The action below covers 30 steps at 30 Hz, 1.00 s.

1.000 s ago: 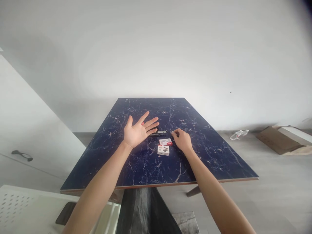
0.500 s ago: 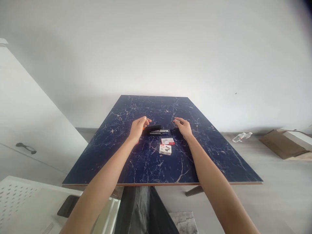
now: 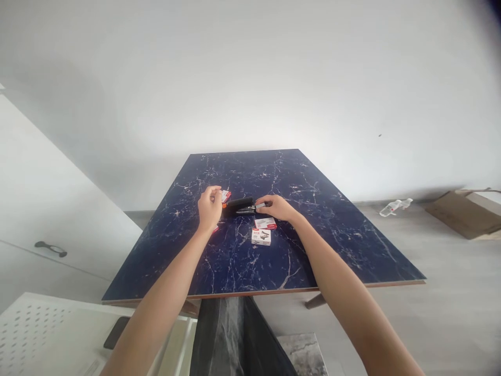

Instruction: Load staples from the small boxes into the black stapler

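Observation:
A black stapler (image 3: pixel 239 204) with an orange part at its left end lies across the blue marbled table (image 3: pixel 250 271). Its metal tray sticks out on the right. My right hand (image 3: pixel 277 207) has its thumb and fingers closed around that metal end. My left hand (image 3: pixel 210 210) is curled just left of the stapler, apart from it; whatever is in its fingers is hidden. A red-and-white box (image 3: pixel 226 196) shows beside the left fingertips. In front of the stapler lie a flat red-and-white box (image 3: pixel 265 223) and a white staple box (image 3: pixel 261 237).
A white cabinet (image 3: pixel 47 209) stands at the left, and a white perforated surface (image 3: pixel 43 324) with a dark phone-like object (image 3: pixel 116 332) is below it. A cardboard box (image 3: pixel 462 214) and a clear bottle (image 3: pixel 391 208) are on the floor at the right.
My right hand has moved left onto the stapler's metal end. My left hand has shifted left, away from the stapler, uncovering a box behind it. The view has tilted slightly.

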Each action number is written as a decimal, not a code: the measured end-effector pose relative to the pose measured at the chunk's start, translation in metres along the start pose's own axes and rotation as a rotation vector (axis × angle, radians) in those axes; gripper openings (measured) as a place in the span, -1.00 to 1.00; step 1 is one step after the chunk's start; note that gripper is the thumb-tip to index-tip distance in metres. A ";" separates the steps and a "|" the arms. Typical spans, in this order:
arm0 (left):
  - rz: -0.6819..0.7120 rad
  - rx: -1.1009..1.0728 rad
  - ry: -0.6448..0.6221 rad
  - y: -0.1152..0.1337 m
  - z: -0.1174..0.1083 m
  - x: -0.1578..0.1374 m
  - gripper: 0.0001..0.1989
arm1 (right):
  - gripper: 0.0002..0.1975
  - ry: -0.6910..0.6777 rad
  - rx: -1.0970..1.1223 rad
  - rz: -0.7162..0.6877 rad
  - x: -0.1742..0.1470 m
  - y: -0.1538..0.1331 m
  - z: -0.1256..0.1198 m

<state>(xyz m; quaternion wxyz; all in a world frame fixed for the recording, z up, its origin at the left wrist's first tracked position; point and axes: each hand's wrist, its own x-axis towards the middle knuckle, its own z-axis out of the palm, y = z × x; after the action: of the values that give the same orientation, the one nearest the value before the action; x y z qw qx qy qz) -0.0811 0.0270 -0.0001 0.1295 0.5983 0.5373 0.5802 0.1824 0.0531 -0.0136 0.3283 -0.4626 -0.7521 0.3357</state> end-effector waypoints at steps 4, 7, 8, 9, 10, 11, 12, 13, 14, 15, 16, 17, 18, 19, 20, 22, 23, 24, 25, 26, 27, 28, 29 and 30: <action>0.120 0.160 -0.039 0.004 0.001 -0.003 -0.80 | -0.83 0.027 -0.019 -0.025 0.000 -0.003 0.004; 0.150 0.196 -0.082 0.004 0.003 -0.004 -0.80 | -0.80 0.039 -0.014 0.002 0.002 -0.001 0.005; 0.150 0.198 -0.091 0.003 0.004 -0.004 -0.79 | -0.79 0.033 -0.024 0.004 0.002 0.000 0.005; 0.145 0.196 -0.096 0.001 0.005 -0.004 -0.79 | -0.79 0.028 -0.036 0.002 0.003 0.002 0.005; 0.140 0.194 -0.099 0.000 0.005 -0.004 -0.79 | -0.80 0.026 -0.044 0.001 0.004 0.003 0.005; 0.135 0.193 -0.100 -0.002 0.006 -0.003 -0.79 | -0.79 0.023 -0.047 0.001 0.005 0.005 0.006; 0.130 0.192 -0.100 -0.003 0.006 -0.003 -0.79 | -0.79 0.017 -0.047 0.003 0.005 0.006 0.006; 0.127 0.194 -0.101 -0.003 0.006 -0.003 -0.78 | -0.78 0.008 -0.049 0.009 0.006 0.007 0.006; 0.124 0.197 -0.102 -0.004 0.007 -0.003 -0.78 | -0.77 -0.001 -0.056 0.018 0.006 0.007 0.007; 0.121 0.203 -0.107 -0.004 0.007 -0.003 -0.78 | -0.77 -0.010 -0.068 0.027 0.006 0.007 0.007; 0.118 0.208 -0.113 -0.004 0.007 -0.003 -0.79 | -0.76 -0.017 -0.081 0.036 0.006 0.007 0.007; 0.115 0.211 -0.119 -0.003 0.007 -0.003 -0.79 | -0.75 -0.022 -0.091 0.046 0.006 0.006 0.007; 0.111 0.213 -0.123 -0.003 0.007 -0.003 -0.79 | -0.74 -0.025 -0.095 0.053 0.005 0.004 0.007; 0.108 0.212 -0.126 -0.003 0.007 -0.003 -0.80 | -0.74 -0.030 -0.096 0.060 0.005 0.003 0.007; 0.108 0.210 -0.128 -0.004 0.007 -0.003 -0.80 | -0.73 -0.033 -0.093 0.066 0.005 0.002 0.007; 0.113 0.210 -0.131 -0.005 0.007 -0.002 -0.80 | -0.72 -0.036 -0.082 0.079 0.005 0.000 0.006; 0.116 0.211 -0.135 -0.005 0.008 -0.002 -0.80 | -0.72 -0.037 -0.076 0.083 0.005 0.000 0.006; 0.119 0.211 -0.140 -0.006 0.008 -0.002 -0.81 | -0.72 -0.038 -0.072 0.085 0.005 0.000 0.006; 0.121 0.210 -0.142 -0.007 0.008 -0.002 -0.81 | -0.71 -0.038 -0.071 0.086 0.006 0.001 0.005; 0.123 0.207 -0.141 -0.007 0.008 -0.002 -0.81 | -0.71 -0.037 -0.072 0.085 0.006 0.001 0.005; 0.124 0.203 -0.138 -0.007 0.009 -0.002 -0.81 | -0.71 -0.039 -0.076 0.083 0.006 0.002 0.004; 0.124 0.198 -0.135 -0.008 0.009 -0.003 -0.80 | -0.71 -0.041 -0.082 0.080 0.007 0.003 0.004; 0.125 0.195 -0.133 -0.008 0.008 -0.003 -0.79 | -0.71 -0.043 -0.087 0.078 0.007 0.004 0.004; 0.126 0.194 -0.133 -0.008 0.008 -0.002 -0.79 | -0.71 -0.047 -0.089 0.077 0.007 0.004 0.004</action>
<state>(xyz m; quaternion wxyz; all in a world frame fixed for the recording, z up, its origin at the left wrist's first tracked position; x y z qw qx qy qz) -0.0776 0.0322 -0.0104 0.0696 0.6775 0.5425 0.4918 0.1788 0.0604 -0.0178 0.2767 -0.4972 -0.7555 0.3249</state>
